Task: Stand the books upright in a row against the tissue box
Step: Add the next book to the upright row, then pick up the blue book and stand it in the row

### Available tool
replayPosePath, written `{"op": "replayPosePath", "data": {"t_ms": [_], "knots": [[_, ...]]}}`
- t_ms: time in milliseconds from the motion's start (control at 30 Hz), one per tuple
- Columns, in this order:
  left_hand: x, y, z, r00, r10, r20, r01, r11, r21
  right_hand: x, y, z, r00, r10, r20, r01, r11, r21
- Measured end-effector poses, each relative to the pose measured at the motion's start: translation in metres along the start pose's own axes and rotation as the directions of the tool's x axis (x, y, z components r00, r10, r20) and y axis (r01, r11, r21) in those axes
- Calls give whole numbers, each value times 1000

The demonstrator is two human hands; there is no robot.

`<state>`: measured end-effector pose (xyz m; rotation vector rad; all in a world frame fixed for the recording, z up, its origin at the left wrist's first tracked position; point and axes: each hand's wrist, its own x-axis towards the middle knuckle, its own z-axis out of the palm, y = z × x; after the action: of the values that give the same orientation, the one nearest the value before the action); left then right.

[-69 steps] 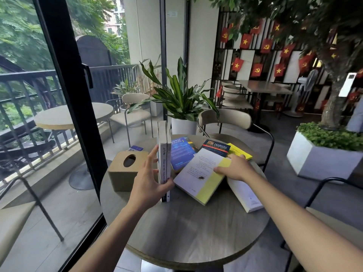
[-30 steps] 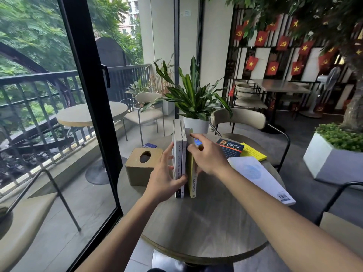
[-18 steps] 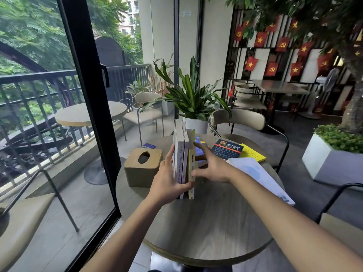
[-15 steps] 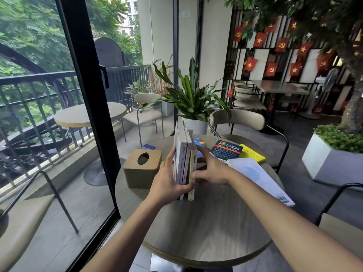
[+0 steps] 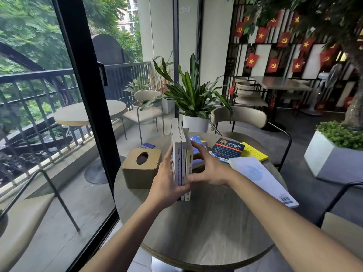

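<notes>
At frame centre, 3 upright books (image 5: 181, 163) stand spines-forward on the round table (image 5: 206, 228), pressed between both hands. The left hand (image 5: 167, 185) clasps their left face and lower spines; the right hand (image 5: 208, 169) lies open-fingered against their right face. The tissue box (image 5: 140, 167) sits left of them, apart, while 4 flat books (image 5: 228, 149) lie right of centre.

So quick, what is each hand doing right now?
Left hand: closed around the standing books.
Right hand: open, palm pressed against the yellow-spined book.
</notes>
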<state>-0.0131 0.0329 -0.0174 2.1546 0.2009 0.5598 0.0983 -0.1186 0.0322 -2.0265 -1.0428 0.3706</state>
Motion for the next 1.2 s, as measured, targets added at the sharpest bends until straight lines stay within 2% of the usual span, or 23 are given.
{"op": "replayPosePath", "data": {"t_ms": [100,200,300,467,600,733,900,1000,1100,1200], "knots": [[-1,0,-1,1000,7,-26,-6,1000,12,4,12,-11,998,-11,63,8,999,39],[0,-1,0,1000,11,-15,-11,1000,11,11,29,-26,999,39,-15,-38,999,8],[2,-4,1,1000,6,-10,-6,1000,4,25,45,-40,987,74,-146,-92,988,-121],[3,-7,1,1000,12,-13,-11,1000,10,54,70,-50,974,159,-161,-212,891,-401],[5,-11,3,999,27,-25,-27,999,28,81,84,-43,950,247,-193,-312,806,-502],[6,-15,4,998,34,-46,-32,999,44,109,86,-39,930,298,-216,-367,778,-510],[7,-22,6,998,40,-55,-38,998,49,136,81,-35,899,390,-198,-437,788,-434],[6,-23,7,997,49,-60,-46,998,51,139,80,-34,854,451,-259,-510,822,-252],[5,-22,7,996,53,-66,-50,998,41,140,78,-36,851,409,-330,-412,909,67],[4,-21,7,996,56,-68,-53,998,40,133,72,-34,829,377,-414,-311,925,220]]}}
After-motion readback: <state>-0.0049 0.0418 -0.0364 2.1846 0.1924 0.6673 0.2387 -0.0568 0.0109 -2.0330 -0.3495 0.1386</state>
